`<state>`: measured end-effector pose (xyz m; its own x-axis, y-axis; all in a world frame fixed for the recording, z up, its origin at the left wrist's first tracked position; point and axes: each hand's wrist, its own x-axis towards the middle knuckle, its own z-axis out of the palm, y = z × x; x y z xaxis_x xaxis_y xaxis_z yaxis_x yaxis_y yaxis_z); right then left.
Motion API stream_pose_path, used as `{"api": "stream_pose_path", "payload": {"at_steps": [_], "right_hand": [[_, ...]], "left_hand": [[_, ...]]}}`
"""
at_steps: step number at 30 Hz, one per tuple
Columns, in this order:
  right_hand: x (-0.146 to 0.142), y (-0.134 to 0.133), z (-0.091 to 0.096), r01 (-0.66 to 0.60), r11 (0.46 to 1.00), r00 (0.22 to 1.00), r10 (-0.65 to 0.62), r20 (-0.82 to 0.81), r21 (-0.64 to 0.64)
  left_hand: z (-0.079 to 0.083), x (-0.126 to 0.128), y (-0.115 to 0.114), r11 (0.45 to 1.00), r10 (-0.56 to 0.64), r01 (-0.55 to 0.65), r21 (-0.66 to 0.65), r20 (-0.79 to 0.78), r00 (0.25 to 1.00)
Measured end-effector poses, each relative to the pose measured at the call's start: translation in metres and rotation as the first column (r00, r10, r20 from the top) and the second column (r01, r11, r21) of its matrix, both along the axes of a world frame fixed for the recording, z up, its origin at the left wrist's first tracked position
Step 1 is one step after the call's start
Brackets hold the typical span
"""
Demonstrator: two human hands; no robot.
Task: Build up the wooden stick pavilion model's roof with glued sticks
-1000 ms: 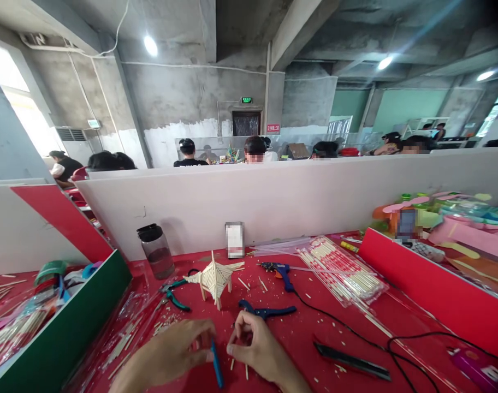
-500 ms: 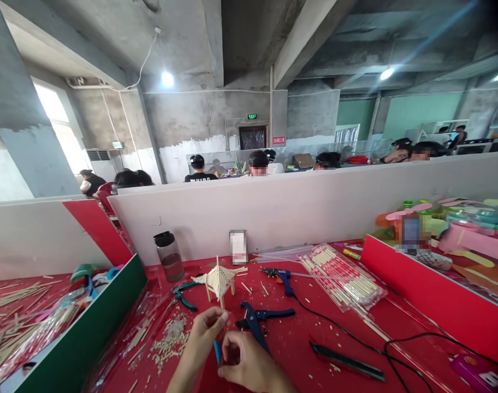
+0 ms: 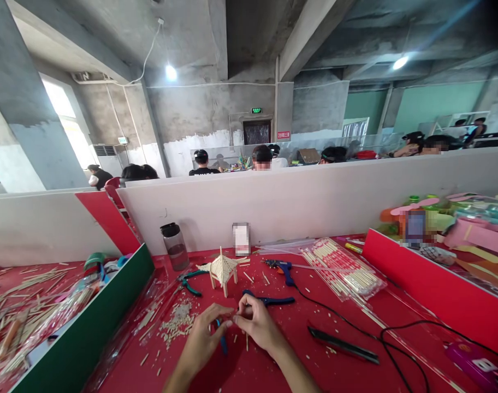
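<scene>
Above the near edge of the red worktop (image 3: 292, 328), around its middle, the two hands meet at the fingertips. The left hand (image 3: 208, 332) grasps a slim blue tool (image 3: 223, 343) that points down toward the near edge. The right hand (image 3: 255, 322) has thumb and forefinger bent together in a pinch; I cannot tell whether anything is between them. At the near right corner lies a purple object (image 3: 474, 363), with a black knife (image 3: 343, 345) lying aslant between it and the right hand. Cut wooden bits (image 3: 177, 326) are heaped beside the left hand, toward the left edge, where a green board (image 3: 97, 316) stands. Just past the right hand is a blue cutter (image 3: 276, 301), partly hidden by it.

Farther in, the small stick model (image 3: 221, 271) stands upright on its legs, left of the worktop's middle, with green-handled pliers (image 3: 190, 286) just beside it. Right of it lies a blue glue gun (image 3: 282, 268), then bagged sticks (image 3: 343, 270) toward the far right corner. Near the far edge, a dark bottle (image 3: 175, 250) and a phone (image 3: 241, 239) stand before a white partition (image 3: 314, 199). People sit beyond it.
</scene>
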<state>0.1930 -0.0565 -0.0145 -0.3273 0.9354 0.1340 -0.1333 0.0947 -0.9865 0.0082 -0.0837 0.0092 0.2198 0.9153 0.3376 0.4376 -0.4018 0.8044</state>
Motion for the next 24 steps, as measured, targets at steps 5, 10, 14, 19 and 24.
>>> {"api": "stream_pose_path", "payload": {"at_steps": [5,10,14,19,24], "right_hand": [[-0.002,0.001,-0.003,-0.002,1.0,1.0,0.001,0.027,0.023],[0.0,0.002,-0.003,-0.002,0.999,0.997,-0.002,0.075,0.055],[-0.002,-0.003,0.0,-0.014,0.996,0.991,0.002,0.137,0.091],[-0.005,-0.01,0.006,-0.035,0.992,0.982,0.011,0.188,0.123],[0.003,-0.007,0.015,0.038,0.981,0.978,-0.076,0.196,0.192]], "left_hand": [[-0.005,0.006,-0.003,0.995,-0.002,0.005,0.098,-0.028,1.0],[-0.012,0.007,-0.003,0.976,0.07,-0.034,0.214,-0.164,0.984],[-0.013,0.005,-0.004,0.964,0.121,-0.022,0.266,-0.362,0.924],[-0.012,0.0,-0.003,0.964,0.149,-0.037,0.263,-0.416,0.897],[-0.01,-0.025,0.009,0.941,0.298,-0.194,0.276,-0.41,0.862]]}}
